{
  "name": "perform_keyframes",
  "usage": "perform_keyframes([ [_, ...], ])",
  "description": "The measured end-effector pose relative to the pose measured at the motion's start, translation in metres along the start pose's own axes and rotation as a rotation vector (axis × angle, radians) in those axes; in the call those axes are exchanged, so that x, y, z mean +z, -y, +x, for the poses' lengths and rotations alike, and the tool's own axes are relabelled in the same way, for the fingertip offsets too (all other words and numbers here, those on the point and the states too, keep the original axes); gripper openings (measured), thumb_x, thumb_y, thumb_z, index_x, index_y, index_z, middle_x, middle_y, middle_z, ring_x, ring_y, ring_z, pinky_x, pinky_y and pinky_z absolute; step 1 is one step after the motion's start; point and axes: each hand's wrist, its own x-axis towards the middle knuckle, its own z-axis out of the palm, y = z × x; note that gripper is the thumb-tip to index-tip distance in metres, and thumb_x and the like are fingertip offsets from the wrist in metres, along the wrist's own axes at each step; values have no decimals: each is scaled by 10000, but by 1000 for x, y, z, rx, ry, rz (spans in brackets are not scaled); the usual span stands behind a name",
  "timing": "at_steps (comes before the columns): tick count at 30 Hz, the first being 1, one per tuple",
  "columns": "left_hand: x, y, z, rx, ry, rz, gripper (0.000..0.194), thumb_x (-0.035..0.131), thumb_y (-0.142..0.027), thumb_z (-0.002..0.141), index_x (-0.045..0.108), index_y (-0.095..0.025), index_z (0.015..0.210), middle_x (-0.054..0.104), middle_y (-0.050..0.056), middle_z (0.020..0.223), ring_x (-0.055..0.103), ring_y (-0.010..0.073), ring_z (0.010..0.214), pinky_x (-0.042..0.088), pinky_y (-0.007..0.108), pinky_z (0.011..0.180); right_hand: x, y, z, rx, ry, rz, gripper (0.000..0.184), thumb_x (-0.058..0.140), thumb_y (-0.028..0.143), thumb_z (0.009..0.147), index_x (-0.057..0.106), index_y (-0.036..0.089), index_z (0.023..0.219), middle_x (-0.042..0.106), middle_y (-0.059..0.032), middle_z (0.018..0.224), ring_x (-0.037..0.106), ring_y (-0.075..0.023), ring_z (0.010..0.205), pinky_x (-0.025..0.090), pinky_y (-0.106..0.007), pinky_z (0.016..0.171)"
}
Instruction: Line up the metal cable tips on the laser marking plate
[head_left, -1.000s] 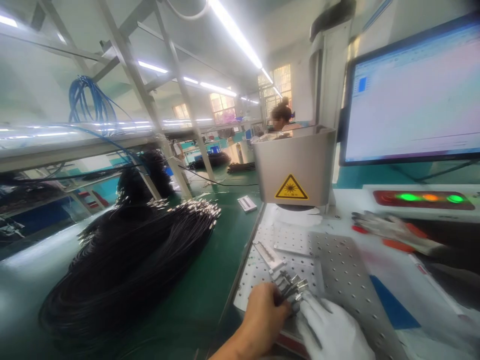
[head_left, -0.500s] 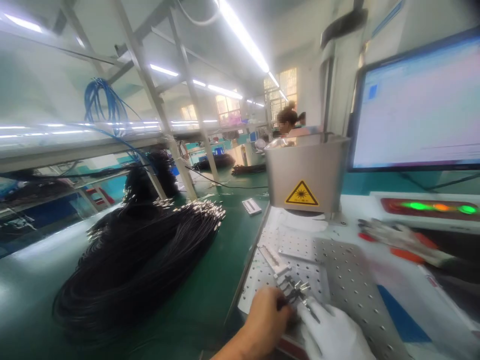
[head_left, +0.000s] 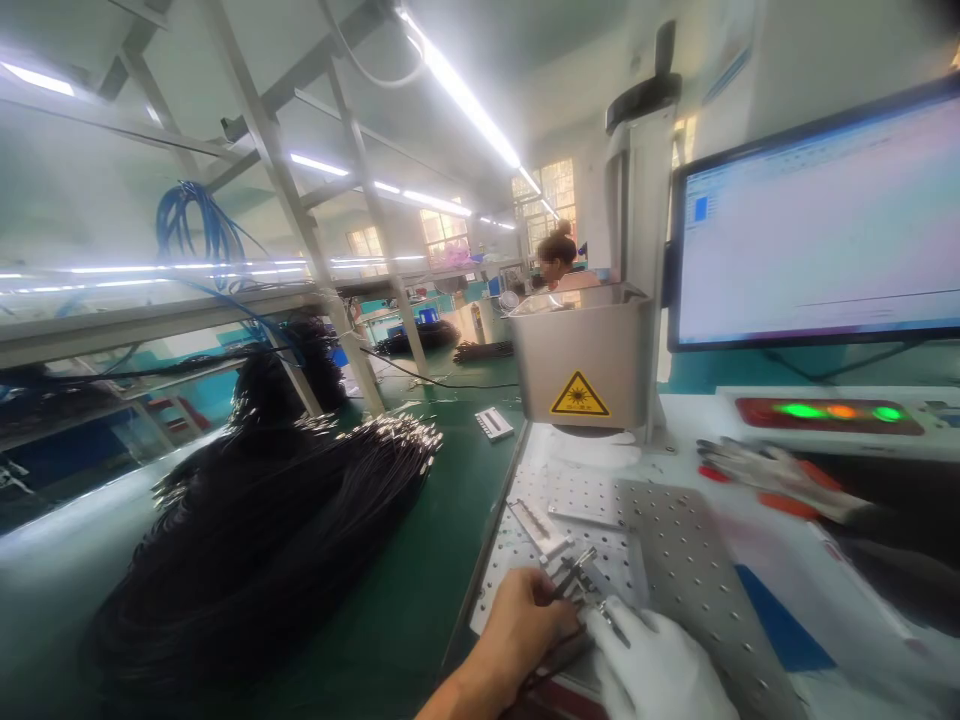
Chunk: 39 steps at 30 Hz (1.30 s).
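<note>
My bare left hand (head_left: 517,628) pinches a small bunch of black cables with metal connector ends (head_left: 574,580) over the perforated metal plate (head_left: 675,560). My right hand (head_left: 656,665), in a white glove, is closed on the same connector ends from the right. Both hands sit at the plate's near left corner, beside a narrow metal fixture (head_left: 536,522). The laser marking head (head_left: 581,355) with its yellow warning label hangs above the plate's far end.
A large coil of black cables with metal tips (head_left: 262,530) lies on the green bench to the left. A monitor (head_left: 814,230) and a panel with lit green and orange buttons (head_left: 829,412) stand at right. A glove (head_left: 772,470) lies nearby. A person sits far behind.
The connector ends have turned and lifted slightly between my hands; my left fingers shifted up along them. The view swung a little.
</note>
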Motion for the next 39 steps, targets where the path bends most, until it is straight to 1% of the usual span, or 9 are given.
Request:
perform_keyframes([
  [6,5,-14,-12,85,-117,345,129,567,-227,767,508,-195,656,510,-18,631,485,159,689,294,286,629,1,-1,-1,-19,13,13,325,555,162,755,668,277,1038,683,28,1035,584,-187,752,449,-318,618],
  [13,9,-22,-18,62,-90,527,71,538,-219,768,544,-198,700,594,41,753,526,211,776,303,329,698,2,-2,-1,29,50,44,295,530,185,782,672,292,1018,686,35,1037,577,-189,726,446,-324,614],
  [17,7,-20,-14,40,-85,505,56,556,-237,752,547,-198,714,610,59,818,537,229,828,319,330,710,1,-2,-1,-19,-26,32,330,479,181,814,666,281,1067,673,28,1148,604,-203,819,458,-322,620],
  [21,5,-16,-7,24,-54,468,92,580,-222,700,505,-207,649,551,19,716,519,211,773,313,315,672,-2,0,3,-14,-102,36,344,464,167,819,669,243,1085,689,1,1080,599,-218,892,469,-344,707],
  [27,6,-14,-5,75,-53,474,110,572,-215,686,480,-211,625,515,0,667,479,183,714,289,304,642,-7,6,13,39,-3,80,349,470,142,761,670,246,1028,673,-22,951,562,-225,760,431,-364,629],
  [31,-2,-19,-10,90,28,385,190,548,-236,721,457,-206,557,443,-30,541,458,151,616,260,292,591,-4,3,13,-27,-37,53,366,476,127,740,664,244,1031,675,-9,990,567,-207,755,439,-338,618],
  [34,-10,-19,-11,166,-41,343,282,517,-271,776,423,-199,520,391,-39,532,418,132,608,242,290,584,0,2,10,-44,-28,41,380,484,135,757,663,260,1068,677,8,1034,573,-198,763,456,-324,621],
  [36,-13,-16,-9,184,-66,277,209,503,-269,797,490,-198,600,424,-42,553,424,133,611,257,283,585,0,3,9,-4,6,55,387,487,146,781,659,279,1101,673,21,1070,578,-207,789,471,-341,643],
  [39,-14,-10,-3,168,-80,179,10,538,-209,746,538,-199,748,491,-49,597,455,132,618,291,264,584,0,6,9,35,15,58,388,485,147,792,662,282,1110,672,23,1100,586,-222,838,491,-361,679],
])
